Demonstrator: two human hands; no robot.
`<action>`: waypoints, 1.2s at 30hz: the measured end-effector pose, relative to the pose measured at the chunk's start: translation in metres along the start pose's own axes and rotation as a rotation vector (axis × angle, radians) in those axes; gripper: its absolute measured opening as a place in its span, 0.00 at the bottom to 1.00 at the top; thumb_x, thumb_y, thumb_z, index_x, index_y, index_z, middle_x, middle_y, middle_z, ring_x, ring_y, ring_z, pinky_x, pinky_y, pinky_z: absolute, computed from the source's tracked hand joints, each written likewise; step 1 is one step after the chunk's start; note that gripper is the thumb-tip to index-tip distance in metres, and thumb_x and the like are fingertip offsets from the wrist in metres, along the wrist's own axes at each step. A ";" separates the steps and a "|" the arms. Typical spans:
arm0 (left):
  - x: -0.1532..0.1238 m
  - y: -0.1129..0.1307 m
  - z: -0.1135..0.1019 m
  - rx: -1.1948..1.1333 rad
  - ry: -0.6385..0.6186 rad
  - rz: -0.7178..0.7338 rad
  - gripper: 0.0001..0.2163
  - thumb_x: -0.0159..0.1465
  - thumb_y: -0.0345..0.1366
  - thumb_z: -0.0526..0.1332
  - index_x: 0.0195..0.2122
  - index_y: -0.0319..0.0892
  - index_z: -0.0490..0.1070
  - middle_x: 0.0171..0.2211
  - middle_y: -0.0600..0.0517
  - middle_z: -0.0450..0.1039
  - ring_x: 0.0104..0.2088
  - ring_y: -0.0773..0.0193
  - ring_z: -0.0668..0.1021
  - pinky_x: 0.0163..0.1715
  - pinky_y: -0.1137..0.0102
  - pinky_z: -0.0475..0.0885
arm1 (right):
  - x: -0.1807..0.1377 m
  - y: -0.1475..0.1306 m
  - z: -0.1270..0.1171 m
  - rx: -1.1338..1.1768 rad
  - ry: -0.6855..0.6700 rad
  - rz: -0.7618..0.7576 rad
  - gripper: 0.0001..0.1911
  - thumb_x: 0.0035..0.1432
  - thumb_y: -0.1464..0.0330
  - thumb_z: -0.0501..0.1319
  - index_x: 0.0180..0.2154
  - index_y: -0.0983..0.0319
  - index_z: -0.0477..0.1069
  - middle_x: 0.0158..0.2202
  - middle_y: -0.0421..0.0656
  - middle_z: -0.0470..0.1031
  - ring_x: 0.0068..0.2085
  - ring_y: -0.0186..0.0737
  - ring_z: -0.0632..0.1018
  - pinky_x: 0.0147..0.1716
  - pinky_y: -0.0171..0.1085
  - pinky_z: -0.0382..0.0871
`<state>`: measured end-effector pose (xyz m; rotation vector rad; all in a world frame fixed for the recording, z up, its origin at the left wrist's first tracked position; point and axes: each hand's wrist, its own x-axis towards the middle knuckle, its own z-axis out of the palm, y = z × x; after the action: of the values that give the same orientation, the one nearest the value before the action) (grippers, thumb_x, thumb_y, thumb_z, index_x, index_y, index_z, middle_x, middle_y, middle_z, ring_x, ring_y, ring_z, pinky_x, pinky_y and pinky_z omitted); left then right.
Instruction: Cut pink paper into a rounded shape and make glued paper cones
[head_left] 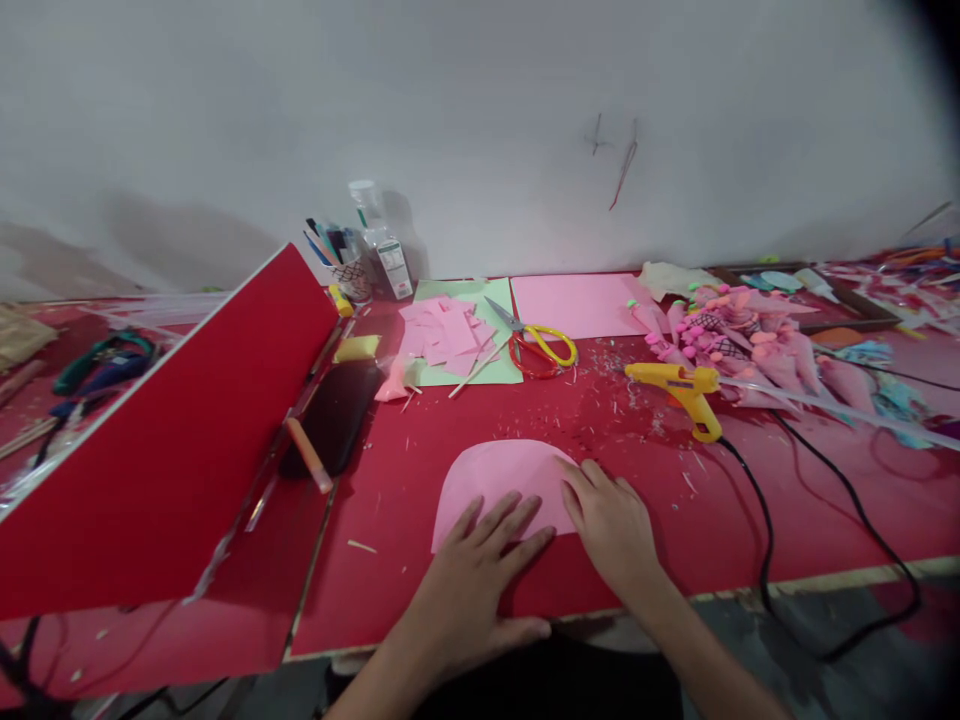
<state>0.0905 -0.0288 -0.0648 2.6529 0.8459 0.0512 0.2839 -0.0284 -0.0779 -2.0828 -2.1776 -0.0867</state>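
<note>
A pink half-round sheet of paper [495, 480] lies on the red tabletop in front of me, its curved edge facing away. My left hand [487, 560] rests flat on its near left part, fingers spread and thumb out towards my body. At the paper's right edge is my right hand [611, 520], its thumb and forefinger closed on the edge and the other fingers bent. Beyond the paper lie scissors [541, 340] with one yellow and one red handle. To the right sits a yellow glue gun [686, 390] with a clear glue stick in its back.
Pink paper scraps [450, 330] lie on a green sheet [495, 372], beside a larger pink sheet [577, 305]. Small pink cones [742, 335] are heaped at right. A red board [187, 430] slants up at left, near a dark phone [334, 415]. The glue gun's black cord [765, 520] hangs over the front edge.
</note>
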 end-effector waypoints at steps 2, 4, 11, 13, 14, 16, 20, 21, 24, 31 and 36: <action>-0.007 -0.002 -0.001 0.016 0.012 -0.011 0.33 0.57 0.57 0.47 0.61 0.51 0.40 0.62 0.51 0.43 0.60 0.54 0.52 0.57 0.55 0.48 | 0.000 0.000 0.000 0.000 0.014 0.000 0.16 0.60 0.70 0.49 0.49 0.58 0.66 0.35 0.45 0.73 0.29 0.37 0.74 0.32 0.37 0.60; -0.016 -0.005 -0.001 0.043 0.013 -0.035 0.34 0.57 0.57 0.47 0.61 0.51 0.39 0.63 0.51 0.43 0.60 0.55 0.53 0.57 0.57 0.50 | -0.001 -0.001 -0.001 -0.003 0.012 0.003 0.17 0.60 0.71 0.49 0.49 0.58 0.66 0.35 0.45 0.73 0.29 0.37 0.74 0.32 0.37 0.60; -0.058 -0.018 0.000 0.202 0.076 -0.153 0.31 0.59 0.53 0.49 0.61 0.51 0.40 0.62 0.52 0.47 0.59 0.56 0.56 0.56 0.59 0.49 | 0.000 0.000 0.000 -0.020 0.012 0.020 0.17 0.59 0.70 0.49 0.49 0.59 0.67 0.37 0.48 0.72 0.33 0.43 0.74 0.33 0.40 0.63; -0.067 -0.020 0.001 0.237 0.085 -0.175 0.31 0.59 0.53 0.49 0.61 0.51 0.41 0.61 0.52 0.48 0.59 0.56 0.57 0.56 0.59 0.49 | -0.002 -0.001 -0.001 -0.037 0.061 0.017 0.19 0.59 0.71 0.49 0.51 0.60 0.65 0.43 0.52 0.71 0.41 0.49 0.72 0.39 0.45 0.63; -0.070 -0.021 0.002 0.251 0.087 -0.180 0.31 0.59 0.53 0.49 0.61 0.51 0.41 0.61 0.52 0.48 0.59 0.56 0.57 0.56 0.60 0.50 | -0.004 -0.004 -0.002 -0.035 0.085 -0.011 0.20 0.59 0.71 0.49 0.54 0.60 0.62 0.47 0.53 0.68 0.47 0.52 0.69 0.44 0.49 0.60; -0.072 -0.021 0.003 0.273 0.086 -0.180 0.31 0.59 0.53 0.49 0.61 0.51 0.40 0.61 0.52 0.48 0.59 0.57 0.57 0.56 0.60 0.50 | -0.011 -0.012 -0.004 0.023 0.093 -0.147 0.23 0.60 0.70 0.48 0.57 0.56 0.55 0.55 0.51 0.62 0.55 0.54 0.62 0.51 0.56 0.51; -0.072 -0.020 0.003 0.304 0.076 -0.181 0.33 0.58 0.53 0.50 0.61 0.50 0.38 0.62 0.52 0.47 0.59 0.57 0.56 0.56 0.60 0.51 | -0.031 -0.035 -0.010 0.241 -0.107 -0.495 0.28 0.59 0.54 0.46 0.60 0.50 0.46 0.62 0.43 0.50 0.60 0.50 0.51 0.54 0.59 0.42; -0.072 -0.020 0.003 0.306 0.077 -0.181 0.33 0.58 0.53 0.50 0.61 0.50 0.38 0.61 0.52 0.47 0.59 0.57 0.56 0.56 0.60 0.51 | -0.035 -0.039 -0.011 0.274 -0.146 -0.511 0.30 0.58 0.52 0.45 0.60 0.50 0.44 0.62 0.42 0.48 0.61 0.49 0.50 0.54 0.59 0.41; -0.073 -0.022 0.001 0.295 0.082 -0.177 0.33 0.58 0.53 0.51 0.61 0.50 0.39 0.61 0.52 0.48 0.59 0.57 0.57 0.55 0.60 0.53 | -0.042 -0.038 -0.015 0.316 -0.205 -0.461 0.29 0.58 0.52 0.45 0.60 0.50 0.43 0.63 0.41 0.46 0.62 0.47 0.49 0.55 0.60 0.38; -0.080 -0.032 -0.008 0.243 0.058 -0.172 0.31 0.58 0.50 0.54 0.60 0.54 0.42 0.59 0.54 0.54 0.57 0.58 0.60 0.54 0.62 0.56 | -0.055 0.012 -0.021 0.247 -0.198 -0.339 0.27 0.59 0.55 0.47 0.59 0.50 0.47 0.61 0.42 0.51 0.60 0.49 0.55 0.53 0.63 0.41; -0.084 -0.033 -0.014 0.223 0.034 -0.206 0.31 0.57 0.47 0.56 0.60 0.54 0.44 0.58 0.55 0.56 0.56 0.58 0.62 0.53 0.62 0.59 | -0.070 0.041 -0.023 0.180 -0.188 -0.221 0.26 0.59 0.54 0.46 0.58 0.48 0.49 0.61 0.39 0.52 0.60 0.48 0.55 0.53 0.60 0.45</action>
<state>0.0013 -0.0469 -0.0567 2.7576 1.1949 -0.0534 0.3293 -0.0988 -0.0666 -1.8145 -2.4150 0.2841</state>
